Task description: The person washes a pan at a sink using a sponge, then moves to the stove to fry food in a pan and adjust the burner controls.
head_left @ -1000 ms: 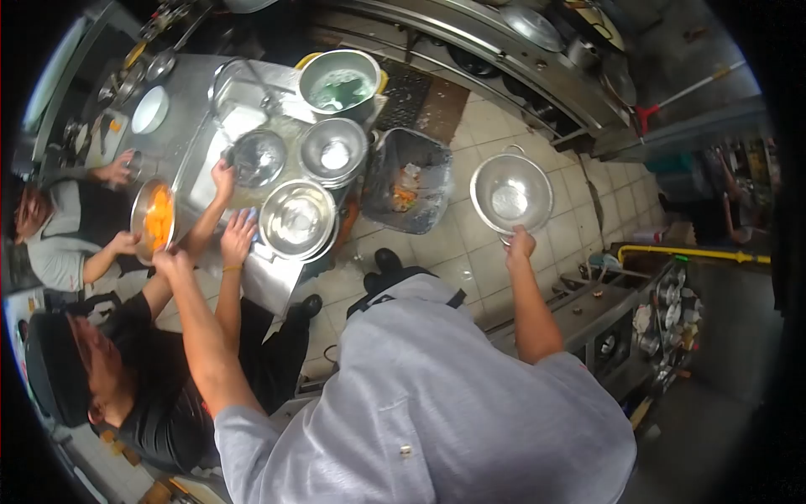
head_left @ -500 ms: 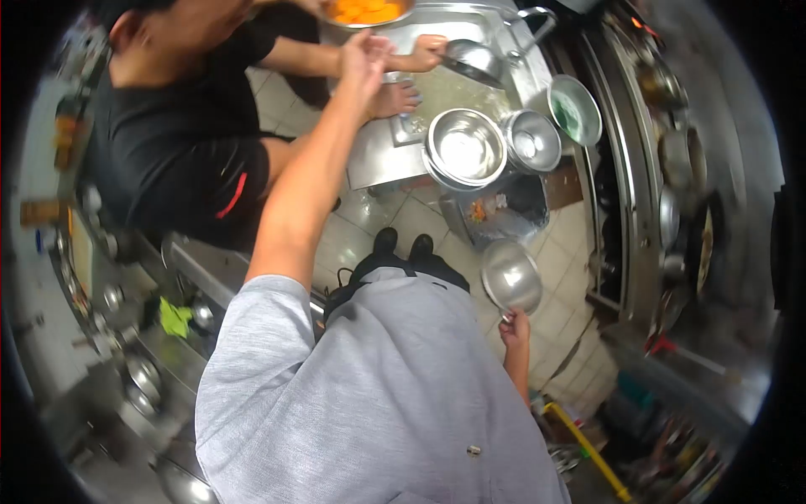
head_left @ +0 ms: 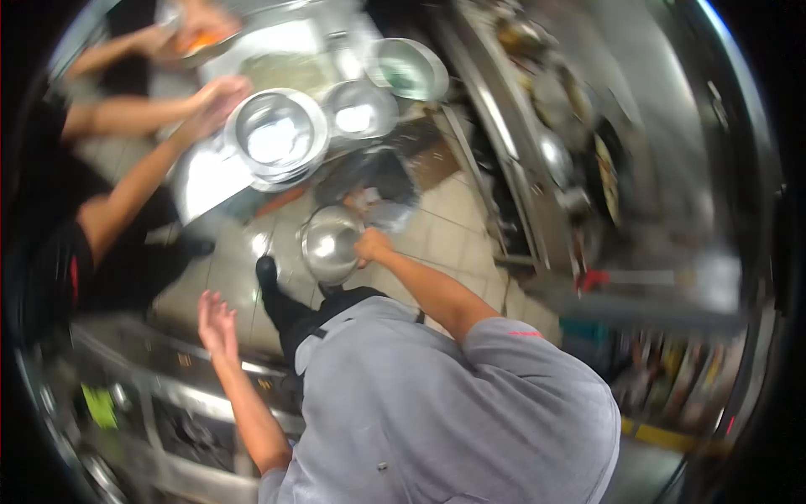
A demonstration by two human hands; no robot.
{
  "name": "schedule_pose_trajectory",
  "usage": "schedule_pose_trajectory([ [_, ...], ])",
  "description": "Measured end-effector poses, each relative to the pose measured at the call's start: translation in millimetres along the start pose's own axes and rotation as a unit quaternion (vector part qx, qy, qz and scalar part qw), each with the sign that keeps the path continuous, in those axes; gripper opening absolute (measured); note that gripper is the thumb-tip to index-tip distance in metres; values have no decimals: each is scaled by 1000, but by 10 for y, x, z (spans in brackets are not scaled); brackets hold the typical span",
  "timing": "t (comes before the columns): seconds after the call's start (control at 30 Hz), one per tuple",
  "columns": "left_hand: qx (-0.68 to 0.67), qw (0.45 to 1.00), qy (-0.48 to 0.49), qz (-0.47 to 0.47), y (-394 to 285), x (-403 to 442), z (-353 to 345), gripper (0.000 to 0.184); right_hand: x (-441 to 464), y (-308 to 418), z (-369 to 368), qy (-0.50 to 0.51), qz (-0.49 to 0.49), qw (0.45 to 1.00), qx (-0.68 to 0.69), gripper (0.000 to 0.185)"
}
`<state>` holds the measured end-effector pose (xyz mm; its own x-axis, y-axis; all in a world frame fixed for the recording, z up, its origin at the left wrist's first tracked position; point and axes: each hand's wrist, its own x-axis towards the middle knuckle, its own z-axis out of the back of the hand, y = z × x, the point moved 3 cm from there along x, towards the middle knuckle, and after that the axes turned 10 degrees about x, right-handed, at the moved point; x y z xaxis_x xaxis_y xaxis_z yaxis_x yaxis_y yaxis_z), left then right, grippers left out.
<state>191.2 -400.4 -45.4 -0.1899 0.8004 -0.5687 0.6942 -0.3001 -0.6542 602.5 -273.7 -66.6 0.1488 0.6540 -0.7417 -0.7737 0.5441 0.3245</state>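
Observation:
My right hand (head_left: 372,245) is closed on the rim of a shiny metal bowl (head_left: 331,242), held low in front of my body, over the tiled floor. To the left, my left hand (head_left: 218,326) is raised with its fingers stretched and nothing in it. It is nearest the edge of a steel counter (head_left: 197,401). Above the bowl stands a stack of metal bowls (head_left: 277,134) at the sink's corner, with a co-worker's blurred hand (head_left: 225,94) close to its left side.
A lined bin (head_left: 395,181) with scraps is just beyond my bowl. Another metal bowl (head_left: 359,109) and a pot with green inside (head_left: 410,71) stand right of the stack. Co-workers' arms are at upper left, near a bowl of orange food (head_left: 201,46). A steel range (head_left: 537,193) runs along the right.
My left hand has drawn back from the sink side to my left. My right hand has brought the metal bowl from my right side to my front. The view has turned right.

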Motion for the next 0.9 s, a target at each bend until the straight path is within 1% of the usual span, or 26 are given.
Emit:
schedule_pose_trajectory([
  [0.03, 15, 999, -42, 6, 159, -189, 59, 34, 169, -53, -161, 29, 25, 999, -17, 29],
  [0.07, 7, 999, -49, -6, 293, -369, 65, 32, 339, -115, -289, 64, 54, 996, -40, 28],
  [0.1, 19, 998, -66, -1, 391, -520, -65, 28, 69, 47, -164, 94, 56, 994, 23, 24],
  [0.13, 1, 997, -78, -3, 425, -628, -98, 26, 308, -121, -406, 48, 41, 997, 45, 23],
  [0.2, 5, 997, -79, -22, 615, -818, -76, 23, 295, -146, -606, 82, 51, 995, -22, 25],
  [0.27, -15, 994, -105, -28, 937, -886, -34, 20, 149, -145, -776, 170, 7, 984, 47, 26],
  [0.3, -36, 993, -112, -32, 1084, -926, -12, 21, 99, -204, -881, 189, 15, 982, 21, 26],
  [0.37, -77, 985, -151, -31, 1385, -760, 151, 20, 181, -114, -1111, 190, -21, 980, 52, 26],
  [0.4, -90, 983, -157, -21, 1540, -743, 201, 22, 185, -95, -1235, 201, -17, 979, 31, 26],
  [0.47, -114, 978, -173, -8, 1772, -700, 302, 24, 175, 26, -1461, 196, -28, 979, 54, 24],
  [0.5, -124, 976, -179, -5, 1874, -706, 348, 25, 196, 84, -1598, 202, -27, 978, 43, 24],
  [0.57, -141, 972, -188, -4, 1991, -754, 448, 25, 274, 259, -1861, 223, -39, 972, 70, 21],
  [0.63, -130, 968, -214, 16, 2049, -821, 558, 21, 333, 469, -2136, 235, -55, 966, 89, 19],
  [0.67, -129, 966, -224, 19, 2047, -870, 612, 21, 366, 603, -2268, 238, -57, 962, 124, 20],
  [0.7, -126, 967, -222, 15, 2031, -907, 678, 21, 413, 774, -2411, 242, -56, 955, 161, 20],
  [0.73, -126, 964, -235, 12, 2015, -946, 765, 21, 455, 973, -2576, 243, -51, 954, 165, 20],
  [0.8, -125, 957, -262, 7, 1975, -997, 931, 20, 528, 1309, -2878, 233, -62, 943, 230, 19],
  [0.83, -124, 957, -261, 6, 1955, -976, 1001, 20, 585, 1457, -3022, 233, -61, 943, 231, 19],
  [0.9, -132, 952, -278, -13, 1904, -861, 1167, 20, 729, 1783, -3336, 278, -67, 907, 309, 18],
])
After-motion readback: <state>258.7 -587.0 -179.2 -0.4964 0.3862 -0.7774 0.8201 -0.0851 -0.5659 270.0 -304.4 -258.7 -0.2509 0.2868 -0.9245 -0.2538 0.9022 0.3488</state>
